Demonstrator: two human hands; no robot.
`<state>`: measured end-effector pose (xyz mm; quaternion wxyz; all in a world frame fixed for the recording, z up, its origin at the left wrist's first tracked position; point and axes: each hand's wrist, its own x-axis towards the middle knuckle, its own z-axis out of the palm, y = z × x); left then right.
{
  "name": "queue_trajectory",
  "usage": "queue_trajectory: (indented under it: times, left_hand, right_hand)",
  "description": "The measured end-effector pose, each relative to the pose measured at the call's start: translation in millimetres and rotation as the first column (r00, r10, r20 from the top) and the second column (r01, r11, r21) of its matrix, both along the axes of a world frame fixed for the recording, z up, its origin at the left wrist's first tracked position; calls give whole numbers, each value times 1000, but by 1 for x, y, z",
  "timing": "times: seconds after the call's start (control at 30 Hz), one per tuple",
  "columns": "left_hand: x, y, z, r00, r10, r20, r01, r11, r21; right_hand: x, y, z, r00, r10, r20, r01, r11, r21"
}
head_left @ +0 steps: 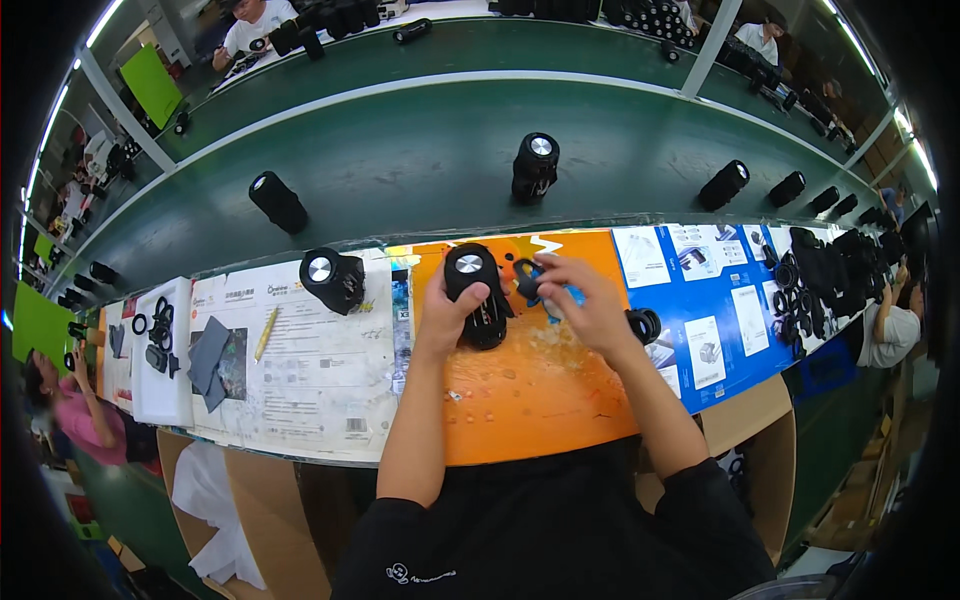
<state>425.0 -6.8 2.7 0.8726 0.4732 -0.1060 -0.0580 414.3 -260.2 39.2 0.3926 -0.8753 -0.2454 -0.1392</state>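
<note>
My left hand [447, 312] is wrapped round a black cylindrical speaker [484, 325] with a silver disc on its top end. It stands tilted over the orange mat [530, 400]. Just right of it, my right hand [585, 305] pinches a small black ring-shaped part [527, 279] between thumb and fingers, apart from the speaker. A blue patch shows behind those fingers; I cannot tell what it is. Beside my right wrist lies a black round part [643, 324]. Another black speaker [333, 281] stands to the left on the white printed sheet [320, 370].
Several speakers [536, 168] stand on the green belt [420, 170] beyond the table. On the left are a yellow pen [266, 334], grey cloths [208, 362] and a white foam tray [178, 400]. Black rings [790, 300] pile up on the right. Cardboard boxes [270, 510] sit below; co-workers sit on both sides.
</note>
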Motion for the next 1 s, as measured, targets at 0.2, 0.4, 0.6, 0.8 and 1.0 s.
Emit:
queue_trajectory:
  times: [0.2, 0.4, 0.6, 0.8, 1.0]
  left_hand:
    - [-12, -1, 8, 997, 2, 72, -14, 985, 170]
    - [-14, -6, 4, 998, 26, 62, -42, 961, 275]
    - [-19, -5, 21, 999, 30, 45, -44, 935, 353]
    - [-19, -5, 21, 994, 52, 92, -81, 933, 350]
    - [-19, -5, 16, 987, 65, 146, -119, 912, 393]
  right_hand:
    - [31, 15, 74, 934, 282, -219, -200, 921, 334]
    - [51, 14, 86, 849, 438, -296, -393, 897, 202]
    - [51, 21, 97, 878, 417, -237, -404, 909, 105]
    - [59, 20, 107, 787, 507, -350, -487, 860, 151]
    - [55, 19, 106, 807, 535, -252, -549, 836, 17]
